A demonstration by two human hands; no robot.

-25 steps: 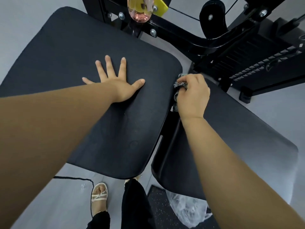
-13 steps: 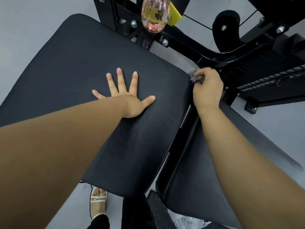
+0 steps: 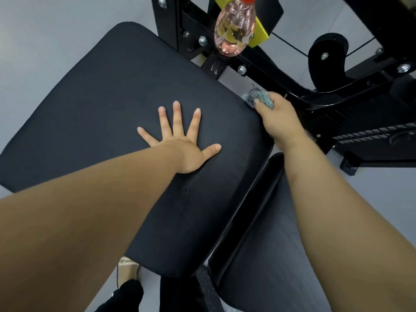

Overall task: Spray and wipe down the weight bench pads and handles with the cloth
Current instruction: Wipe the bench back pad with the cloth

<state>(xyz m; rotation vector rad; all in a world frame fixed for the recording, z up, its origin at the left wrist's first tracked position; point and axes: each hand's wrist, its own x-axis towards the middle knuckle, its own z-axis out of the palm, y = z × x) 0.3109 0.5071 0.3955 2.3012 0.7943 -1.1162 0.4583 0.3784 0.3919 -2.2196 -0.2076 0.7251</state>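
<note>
A large black bench pad (image 3: 94,113) fills the left and middle of the view. My left hand (image 3: 182,140) lies flat on it with fingers spread. My right hand (image 3: 279,119) grips a bunched grey patterned cloth (image 3: 256,99) at the pad's far right corner. A second black pad (image 3: 270,255) slopes away at the lower right, partly hidden by my right forearm. A clear bottle with pink liquid and a red cap (image 3: 234,25) stands on the machine frame beyond the pad.
The black steel frame (image 3: 337,91) with bolts and a yellow plate (image 3: 261,30) runs along the top right. A weight stack (image 3: 371,134) sits at the right. Grey floor (image 3: 45,41) surrounds the bench. My feet (image 3: 126,273) show below the pad.
My right hand has slid the cloth along the pad's right edge away from me, up to the far corner. The camera has moved closer. My left hand stays flat on the pad.
</note>
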